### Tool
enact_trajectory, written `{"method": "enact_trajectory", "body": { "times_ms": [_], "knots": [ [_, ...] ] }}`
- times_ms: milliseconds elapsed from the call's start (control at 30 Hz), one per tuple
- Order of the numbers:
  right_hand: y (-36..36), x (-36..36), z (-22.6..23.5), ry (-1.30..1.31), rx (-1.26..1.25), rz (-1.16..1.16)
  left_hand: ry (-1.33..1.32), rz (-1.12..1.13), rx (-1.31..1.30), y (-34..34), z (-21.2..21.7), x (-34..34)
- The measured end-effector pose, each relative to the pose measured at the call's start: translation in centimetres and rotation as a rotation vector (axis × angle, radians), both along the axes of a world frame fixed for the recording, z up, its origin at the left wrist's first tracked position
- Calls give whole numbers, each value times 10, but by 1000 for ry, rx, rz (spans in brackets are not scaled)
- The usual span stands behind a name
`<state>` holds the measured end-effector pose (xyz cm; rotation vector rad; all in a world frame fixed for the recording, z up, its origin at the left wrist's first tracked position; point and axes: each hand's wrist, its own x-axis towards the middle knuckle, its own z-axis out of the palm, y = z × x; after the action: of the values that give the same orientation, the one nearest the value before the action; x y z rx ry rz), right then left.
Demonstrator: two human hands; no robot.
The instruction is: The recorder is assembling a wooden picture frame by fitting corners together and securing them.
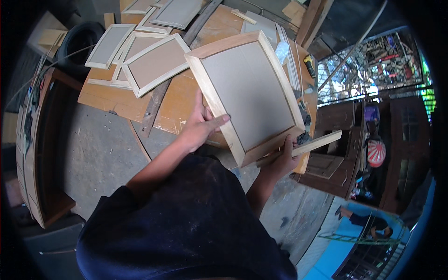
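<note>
A wooden frame with a grey-brown backing panel point(247, 88) is held up, tilted, in front of me. My left hand point(199, 126) grips its left side, thumb on the front face. My right hand point(285, 161) is closed at the lower right corner, thumb against the bottom rail. A loose wooden strip point(317, 143) passes through the right hand and sticks out to the right, below the frame. The fingers behind the frame are hidden.
Several similar frames point(156, 65) lie overlapping on the orange-brown worktable point(133, 106). A dark wooden bar point(156, 105) crosses the table. Thin white strips point(291, 60) and a yellow-black tool point(309, 65) lie to the right. A brown cabinet point(53, 149) stands left. Another person point(368, 224) appears far right.
</note>
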<state>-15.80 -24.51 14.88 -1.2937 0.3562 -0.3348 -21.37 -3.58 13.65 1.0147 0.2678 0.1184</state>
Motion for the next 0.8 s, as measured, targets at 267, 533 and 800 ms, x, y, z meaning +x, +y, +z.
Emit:
{"method": "enact_trajectory", "body": {
  "times_ms": [267,533,800],
  "knots": [
    [26,-27,-13,-57,14,-63,89,-164,-90,-2,-31,-40],
    [22,-57,-100,121,-99,-14,235,-240,-8,30,-83,-24],
    [-3,-129,-167,348,-511,435,342,-266,160,49,-161,7]
  ]
}}
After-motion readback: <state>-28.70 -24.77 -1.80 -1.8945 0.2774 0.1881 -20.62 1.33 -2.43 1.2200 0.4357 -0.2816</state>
